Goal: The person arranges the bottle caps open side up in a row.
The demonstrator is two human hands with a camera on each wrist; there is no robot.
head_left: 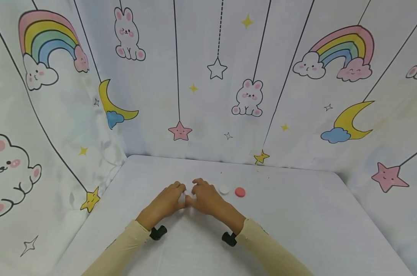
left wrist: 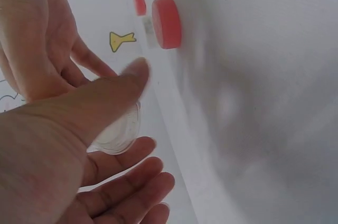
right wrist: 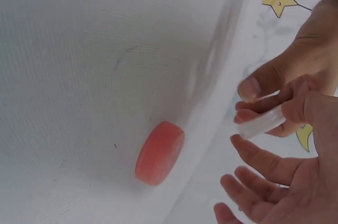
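both hands together above the middle of the white surface [head_left: 298, 214], a pale lid [right wrist: 261, 122] between them, held up off the cloth.

right hand [head_left: 206, 197]: grip pinching the pale lid, thumb on one end of it, index fingertip at the opposite end; the other fingers loosely bent and apart.

left hand [head_left: 170, 197]: grip relaxed and spread, fingers fanned a little. in the right wrist view its thumb stands apart from the pale lid while its fingers lie just behind it. whether those fingers bear on the rim, cannot tell. the left wrist view has the left thumb crossing in front of the lid, its tip blurred; the lid looks partly clear, with a ridged edge.

on the surface, just beside the right hand: a white lid [head_left: 224, 189], then a red lid [head_left: 240, 192] near it, farther to the right. the left wrist view shows two red pieces, a large one [left wrist: 167, 23] in front and a smaller one behind. the right wrist view shows one red piece with a ribbed side.

light yellow sleeves [head_left: 123, 243] on both arms; a small black device at each wrist. behind, a white backdrop [head_left: 153, 84] printed with rainbows, rabbits, moons and stars.
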